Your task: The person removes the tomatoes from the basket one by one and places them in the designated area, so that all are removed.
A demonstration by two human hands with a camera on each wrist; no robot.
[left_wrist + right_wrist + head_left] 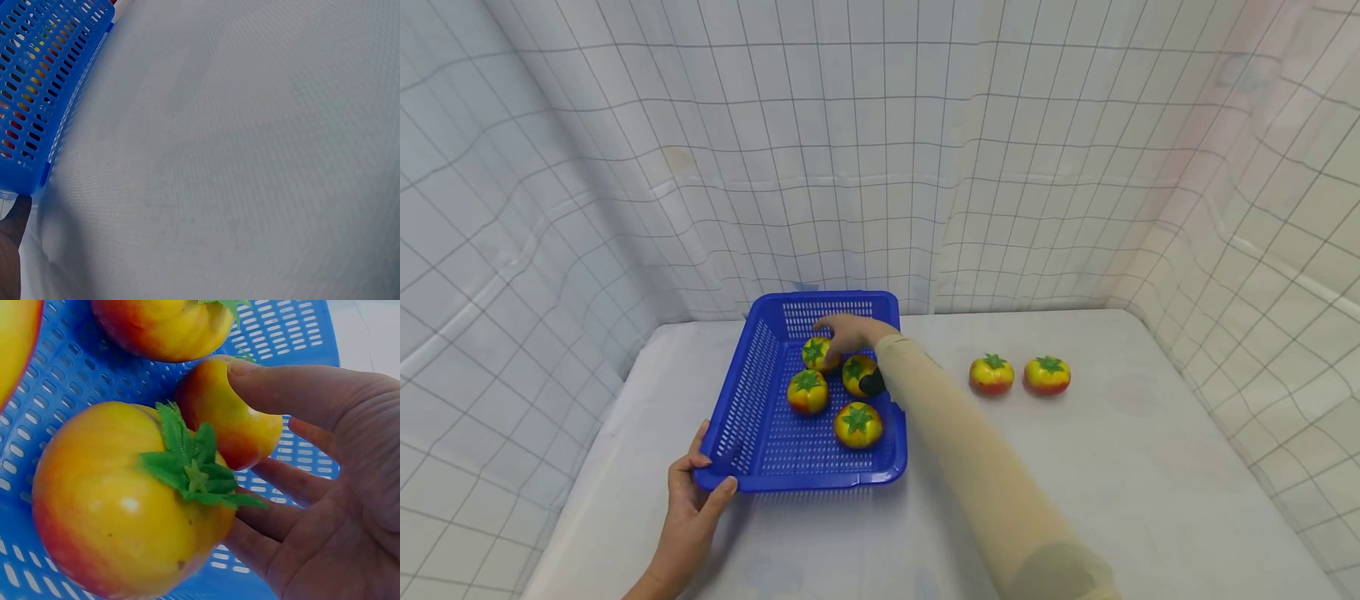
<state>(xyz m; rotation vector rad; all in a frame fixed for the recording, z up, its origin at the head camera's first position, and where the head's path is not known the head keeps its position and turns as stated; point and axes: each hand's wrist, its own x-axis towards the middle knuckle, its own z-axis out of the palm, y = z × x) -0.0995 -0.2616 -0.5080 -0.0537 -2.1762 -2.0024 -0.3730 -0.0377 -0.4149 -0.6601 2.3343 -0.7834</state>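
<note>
A blue plastic basket point(805, 482) holds several yellow-and-red tomatoes with green leafy tops. My left hand point(688, 508) grips its near left corner, thumb at the front rim and fingers along the left side. In the left wrist view only the thumb point(15, 225) shows, against the basket's corner. Inside the basket my right hand point(852, 333) holds the farthest tomato point(815, 353), its thumb on the near side and a finger reaching past the far side. In the right wrist view this tomato point(234, 415) sits between thumb and fingers; the fingertips are partly hidden.
Two more tomatoes, a left one point(992, 375) and a right one point(1047, 376), stand on the white table point(1120, 467) right of the basket. Another tomato point(858, 426) lies near the basket's front. White grid-patterned curtains point(865, 150) surround the table's back and sides.
</note>
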